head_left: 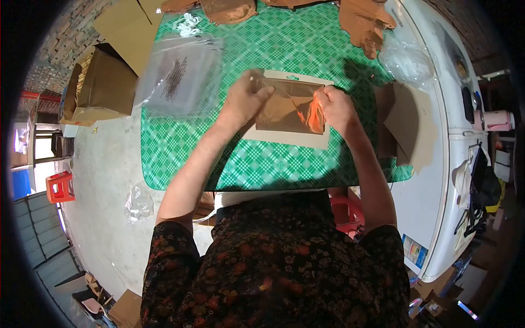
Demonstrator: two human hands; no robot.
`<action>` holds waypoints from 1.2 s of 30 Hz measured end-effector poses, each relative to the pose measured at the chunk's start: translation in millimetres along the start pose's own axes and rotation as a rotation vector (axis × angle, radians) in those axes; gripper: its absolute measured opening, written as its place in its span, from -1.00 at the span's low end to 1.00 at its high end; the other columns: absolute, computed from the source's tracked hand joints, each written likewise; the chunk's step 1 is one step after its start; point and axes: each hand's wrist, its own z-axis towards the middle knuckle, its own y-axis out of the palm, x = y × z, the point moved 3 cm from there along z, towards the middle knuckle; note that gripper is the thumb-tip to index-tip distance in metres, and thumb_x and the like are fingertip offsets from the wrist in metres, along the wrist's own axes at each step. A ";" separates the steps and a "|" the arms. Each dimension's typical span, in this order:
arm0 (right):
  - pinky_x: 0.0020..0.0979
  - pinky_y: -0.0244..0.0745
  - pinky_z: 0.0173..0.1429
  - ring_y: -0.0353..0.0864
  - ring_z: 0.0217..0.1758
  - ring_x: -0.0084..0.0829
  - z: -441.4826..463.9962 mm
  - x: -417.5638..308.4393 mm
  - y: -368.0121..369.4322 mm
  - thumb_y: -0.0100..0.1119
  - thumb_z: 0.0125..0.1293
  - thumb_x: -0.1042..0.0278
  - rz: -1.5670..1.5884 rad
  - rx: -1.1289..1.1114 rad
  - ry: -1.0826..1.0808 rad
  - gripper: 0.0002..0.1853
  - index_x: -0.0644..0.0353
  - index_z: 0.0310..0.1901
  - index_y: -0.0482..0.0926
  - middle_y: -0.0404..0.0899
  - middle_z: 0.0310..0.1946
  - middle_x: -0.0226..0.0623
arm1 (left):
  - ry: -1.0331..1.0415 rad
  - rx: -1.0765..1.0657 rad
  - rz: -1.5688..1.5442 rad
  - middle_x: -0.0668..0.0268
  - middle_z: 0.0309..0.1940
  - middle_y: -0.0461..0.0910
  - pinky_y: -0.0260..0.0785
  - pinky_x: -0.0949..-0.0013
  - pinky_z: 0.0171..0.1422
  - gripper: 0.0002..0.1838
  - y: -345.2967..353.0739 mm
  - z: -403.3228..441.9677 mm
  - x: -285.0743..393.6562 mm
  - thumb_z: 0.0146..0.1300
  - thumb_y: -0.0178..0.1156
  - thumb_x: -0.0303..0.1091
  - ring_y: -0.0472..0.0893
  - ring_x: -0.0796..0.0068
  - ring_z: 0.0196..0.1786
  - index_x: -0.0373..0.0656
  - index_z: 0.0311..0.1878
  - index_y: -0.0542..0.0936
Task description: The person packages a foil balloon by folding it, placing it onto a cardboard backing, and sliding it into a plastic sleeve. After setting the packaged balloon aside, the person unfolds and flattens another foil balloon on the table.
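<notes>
Pinching with bare right hand at right side of shiny brown-orange rectangular sheet, bunched into bright orange folds right beside thumb and fingertips. Curling bare left hand at upper left of same sheet, thumb toward its face, slightly blurred; can't tell pinched or just resting. Well apart, one at each side.

Sheet itself: between both hands, over flat cream card with slotted hang hole in far edge. Card margin visible on far and near sides. All on table with green-and-white checked cloth, around the middle.

To the left on cloth: flat stack of clear plastic bags with dark printing. Beyond that, loose white stringy bundle. Along far edge: irregular rusty-brown pieces. Far right: crumpled clear plastic. Nearer on right: overlapping pieces of tan cardboard, partly past table edge.

Off the table, to the left: open brown cardboard box, small red stool, crumpled clear wrap on pale concrete floor. To the right: big white appliance-like cabinet.
</notes>
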 end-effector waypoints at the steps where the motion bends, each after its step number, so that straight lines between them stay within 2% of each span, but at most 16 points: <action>1: 0.07 0.59 0.08 0.68 -0.01 0.29 0.0 0.5 1.3 0.10 0.54 0.12 -0.019 0.026 -0.034 -0.61 0.38 -0.09 0.65 0.70 -0.14 0.23 | -0.022 0.017 0.069 -0.04 -0.07 0.75 0.61 0.15 0.09 -0.44 -1.0 -2.4 13.3 0.41 0.39 -0.28 0.76 0.08 -0.04 -0.34 0.37 0.49; 3: 0.10 0.58 0.10 0.67 0.00 0.30 -0.5 -1.5 1.8 0.09 0.54 0.13 -0.059 0.032 -0.045 -0.61 0.38 -0.10 0.65 0.69 -0.14 0.24 | -0.068 0.049 0.209 -0.10 -0.03 0.72 0.59 0.05 0.12 -0.43 -5.4 -12.4 41.0 0.38 0.40 -0.29 0.75 -0.09 -0.03 -0.32 0.37 0.49; 5: 0.12 0.57 0.10 0.66 0.01 0.32 -0.5 -7.6 -0.9 0.08 0.54 0.15 -0.102 -0.006 -0.002 -0.62 0.38 -0.10 0.65 0.69 -0.14 0.26 | 0.149 0.163 0.390 -0.11 0.03 0.68 0.57 0.01 0.16 -0.44 -8.7 -21.4 56.5 0.36 0.38 -0.32 0.70 -0.16 0.04 -0.30 0.36 0.50; 6: 0.07 0.57 0.05 0.67 -0.05 0.28 -0.1 -6.7 0.2 0.11 0.55 0.15 -0.115 0.015 -0.014 -0.63 0.39 -0.12 0.64 0.68 -0.19 0.24 | 0.258 0.221 0.481 -0.11 0.06 0.66 0.56 -0.01 0.18 -0.45 -9.7 -25.9 63.2 0.35 0.38 -0.33 0.68 -0.19 0.08 -0.30 0.35 0.51; 8: -0.03 0.57 -0.06 0.69 -0.16 0.21 -1.1 -3.2 3.0 0.15 0.56 0.15 -0.140 0.055 -0.037 -0.63 0.39 -0.17 0.60 0.66 -0.28 0.20 | 0.326 0.210 0.521 -0.12 0.16 0.61 0.53 -0.01 0.23 -0.46 -3.1 -33.6 71.5 0.33 0.37 -0.37 0.62 -0.19 0.18 -0.28 0.35 0.51; 10: -0.02 0.57 -0.07 0.69 -0.14 0.22 -1.7 -4.6 3.9 0.15 0.56 0.16 -0.157 0.076 -0.059 -0.64 0.39 -0.18 0.59 0.66 -0.27 0.20 | 0.420 0.142 0.529 -0.10 0.22 0.58 0.50 -0.01 0.31 -0.49 9.4 -45.1 89.8 0.33 0.36 -0.40 0.56 -0.16 0.29 -0.28 0.32 0.54; 11: -0.01 0.57 -0.07 0.69 -0.14 0.22 -1.9 -5.2 4.1 0.15 0.56 0.17 -0.166 0.086 -0.071 -0.65 0.39 -0.18 0.59 0.66 -0.26 0.20 | 0.545 0.138 0.572 -0.10 0.27 0.56 0.46 -0.03 0.38 -0.51 19.8 -47.1 87.0 0.32 0.37 -0.42 0.55 -0.18 0.32 -0.32 0.29 0.55; 13: -0.01 0.57 -0.09 0.69 -0.14 0.23 -1.8 -3.4 5.1 0.15 0.56 0.18 -0.168 0.105 -0.100 -0.66 0.38 -0.18 0.57 0.66 -0.27 0.20 | 0.594 0.086 0.636 -0.12 0.39 0.49 0.33 -0.08 0.54 -0.44 38.4 -54.4 78.5 0.35 0.38 -0.28 0.45 -0.19 0.46 -0.33 0.34 0.54; 16: -0.01 0.57 -0.13 0.69 -0.15 0.24 -2.2 -1.4 5.2 0.16 0.55 0.21 -0.168 0.098 -0.092 -0.69 0.37 -0.18 0.56 0.66 -0.27 0.19 | 0.547 -0.020 0.807 -0.09 0.60 0.27 0.11 -0.17 0.70 -0.32 56.8 -59.1 64.5 0.49 0.25 -0.04 0.23 -0.18 0.66 -0.19 0.55 0.42; 20: -0.02 0.57 -0.16 0.69 -0.17 0.23 -0.8 3.3 6.6 0.18 0.54 0.25 -0.179 0.087 -0.058 -0.73 0.35 -0.18 0.56 0.66 -0.28 0.19 | 0.467 -0.069 0.900 -0.11 0.69 0.07 -0.16 -0.24 0.77 -0.23 61.9 -59.9 49.7 0.53 0.08 0.23 -0.03 -0.25 0.74 -0.11 0.60 0.39; 29: -0.02 0.58 -0.20 0.70 -0.23 0.25 -4.4 0.6 4.3 0.15 0.54 0.29 -0.142 0.111 -0.136 -0.75 0.35 -0.20 0.57 0.66 -0.35 0.18 | 0.421 -0.099 0.976 -0.06 0.72 -0.01 -0.27 -0.37 0.76 -0.20 63.8 -59.5 42.9 0.52 0.09 0.24 -0.12 -0.44 0.72 0.04 0.67 0.29; 32: 0.19 0.60 -0.12 0.69 -0.17 0.33 -0.4 3.3 4.0 0.15 0.53 0.14 -0.102 0.064 -0.086 -0.65 0.32 -0.25 0.58 0.68 -0.32 0.23 | 0.420 -0.101 0.989 -0.05 0.72 0.00 -0.28 -0.37 0.76 -0.22 64.3 -59.1 42.7 0.52 0.09 0.23 -0.12 -0.44 0.72 0.11 0.68 0.28; 36: 0.19 0.61 -0.12 0.71 -0.18 0.31 4.0 10.4 3.6 0.14 0.52 0.14 -0.131 0.068 -0.050 -0.65 0.31 -0.26 0.59 0.69 -0.33 0.22 | 0.447 -0.081 0.975 -0.06 0.71 0.06 -0.27 -0.38 0.76 -0.25 63.9 -59.7 44.1 0.50 0.13 0.20 -0.08 -0.45 0.71 0.19 0.67 0.32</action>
